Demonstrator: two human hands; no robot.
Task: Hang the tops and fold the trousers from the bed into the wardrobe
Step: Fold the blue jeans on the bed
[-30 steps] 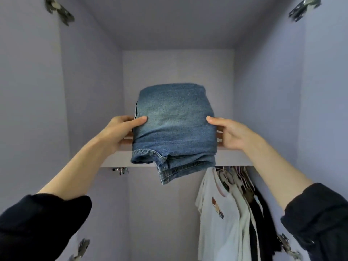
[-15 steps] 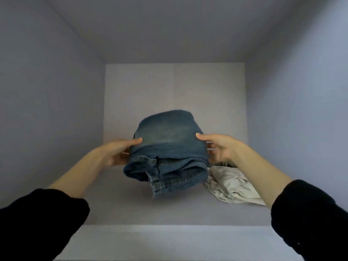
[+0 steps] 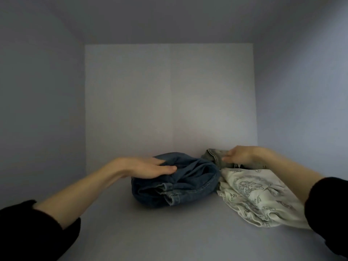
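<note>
— Jeans (image 3: 180, 183), where are they?

— Folded blue denim, lying on the wardrobe shelf (image 3: 150, 232), roughly at its middle and toward the back wall (image 3: 169, 100). The hems and loose folds face me; the rounded fold points to the rear.

— And your hands?

— My left hand (image 3: 148, 167) lies flat on top of the jeans at their left end, fingers straight and together, pressing down on the cloth, not curled round it. My right hand (image 3: 243, 156) is off the jeans. It rests on a grey-green garment (image 3: 216, 157) just behind and to the right, fingers loosely bent over its top edge. I cannot tell whether they pinch the fabric or only lie against it.

— Do the two garments touch?

— The right end of the jeans sits against the grey-green piece, and also against a pale printed garment (image 3: 259, 200) that spreads out in front of it toward the right side wall (image 3: 301, 110). The pale one is crumpled, its edge rippled, with a dark line pattern on it; my right forearm crosses above its far part.

— Anything else?

— Both my forearms are bare, with black sleeves (image 3: 32, 228) pushed up near the elbows. Plain lilac-grey panels close the compartment on the left, right, back and top.
</note>
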